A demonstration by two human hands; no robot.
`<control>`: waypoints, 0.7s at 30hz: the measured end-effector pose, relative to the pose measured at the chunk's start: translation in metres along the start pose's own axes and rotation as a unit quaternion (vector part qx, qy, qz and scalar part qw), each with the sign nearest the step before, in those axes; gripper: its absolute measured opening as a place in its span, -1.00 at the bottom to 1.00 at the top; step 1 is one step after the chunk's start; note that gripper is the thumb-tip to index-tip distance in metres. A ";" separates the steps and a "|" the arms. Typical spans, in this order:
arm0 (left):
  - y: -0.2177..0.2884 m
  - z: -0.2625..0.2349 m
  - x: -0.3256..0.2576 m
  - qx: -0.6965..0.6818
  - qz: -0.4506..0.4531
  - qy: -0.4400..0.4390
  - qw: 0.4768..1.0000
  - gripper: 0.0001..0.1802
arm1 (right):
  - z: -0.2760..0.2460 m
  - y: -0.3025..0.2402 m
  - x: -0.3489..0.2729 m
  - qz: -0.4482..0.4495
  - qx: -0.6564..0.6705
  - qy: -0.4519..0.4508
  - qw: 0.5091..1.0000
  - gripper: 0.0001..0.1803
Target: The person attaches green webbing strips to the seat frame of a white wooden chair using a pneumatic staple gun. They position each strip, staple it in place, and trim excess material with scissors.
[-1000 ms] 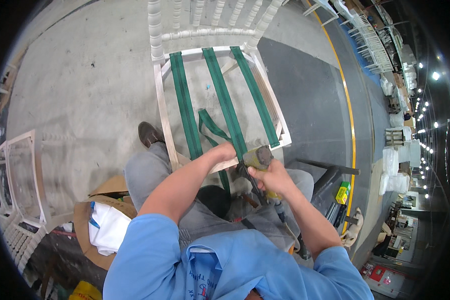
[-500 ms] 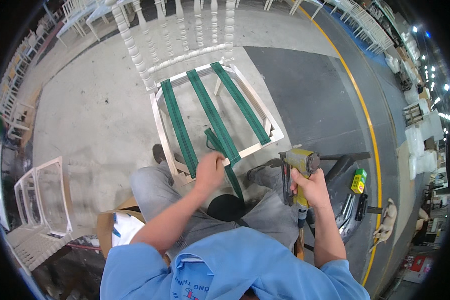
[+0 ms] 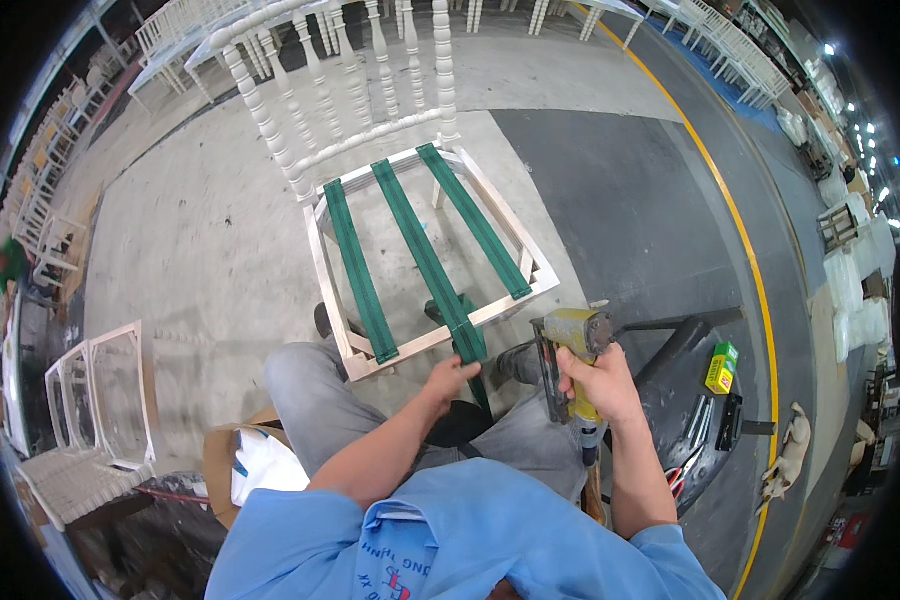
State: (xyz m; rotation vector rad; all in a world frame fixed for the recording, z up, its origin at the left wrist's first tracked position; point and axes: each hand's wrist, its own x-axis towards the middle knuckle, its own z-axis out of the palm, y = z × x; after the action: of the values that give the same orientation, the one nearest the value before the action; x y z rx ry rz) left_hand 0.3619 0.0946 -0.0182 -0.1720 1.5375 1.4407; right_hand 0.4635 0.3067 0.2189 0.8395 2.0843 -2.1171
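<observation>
In front of me stands a white chair with a turned-spindle back (image 3: pixel 375 60) and an open wooden seat frame (image 3: pixel 322 285). Three green webbing straps (image 3: pixel 422 245) run from its back rail to its front rail. The middle strap's loose end (image 3: pixel 469 345) hangs over the front rail, and my left hand (image 3: pixel 448 384) pinches its edge just below the wood. My right hand (image 3: pixel 602 382) grips a yellow pneumatic staple gun (image 3: pixel 576 328), held right of the strap and apart from the frame. A hose fitting shows at the gun's lower end.
At my right, a black surface (image 3: pixel 660 385) bears a green-and-yellow box (image 3: pixel 722 368), metal tools and red-handled scissors (image 3: pixel 676 484). A cardboard box (image 3: pixel 220 470) with white material sits at my left, near another chair frame (image 3: pixel 145 385). A dog (image 3: pixel 788 455) lies beyond the yellow line.
My left hand has moved from the front rail down and right to the strap's hanging end. The staple gun has shifted slightly left and down. The view has shifted a little.
</observation>
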 end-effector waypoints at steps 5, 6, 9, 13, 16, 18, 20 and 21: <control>0.041 -0.018 -0.055 0.117 0.170 0.023 0.978 -0.72 | 0.018 0.001 0.025 0.039 -0.041 -0.031 0.998 -0.70; 0.057 -0.028 -0.055 0.065 0.161 0.014 0.985 -0.72 | 0.024 0.002 0.032 0.041 -0.047 -0.044 0.997 -0.69; 0.107 -0.050 -0.041 -0.140 0.102 -0.023 0.985 -0.73 | 0.045 0.006 0.056 0.073 -0.115 -0.061 0.989 -0.67; 0.138 -0.068 -0.016 -0.182 0.064 -0.027 0.981 -0.64 | 0.071 0.014 0.084 0.099 -0.163 -0.062 0.980 -0.64; 0.136 -0.067 -0.001 -0.246 0.036 -0.011 0.968 -0.66 | 0.082 0.016 0.099 0.123 -0.186 -0.069 0.972 -0.62; 0.132 -0.069 0.007 -0.244 0.039 -0.013 0.969 -0.67 | 0.087 0.018 0.105 0.130 -0.199 -0.069 0.969 -0.61; 0.129 -0.073 0.011 -0.204 0.033 -0.015 0.978 -0.68 | 0.092 0.021 0.110 0.136 -0.204 -0.069 0.967 -0.61; 0.127 -0.074 0.012 -0.230 0.045 -0.030 0.972 -0.68 | 0.094 0.022 0.112 0.133 -0.206 -0.069 0.967 -0.61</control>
State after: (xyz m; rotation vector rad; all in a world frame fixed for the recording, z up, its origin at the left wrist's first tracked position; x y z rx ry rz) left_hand 0.2304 0.0765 0.0462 -0.3346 1.1539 1.8441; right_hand 0.3460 0.2533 0.1474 0.8292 2.0899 -1.4912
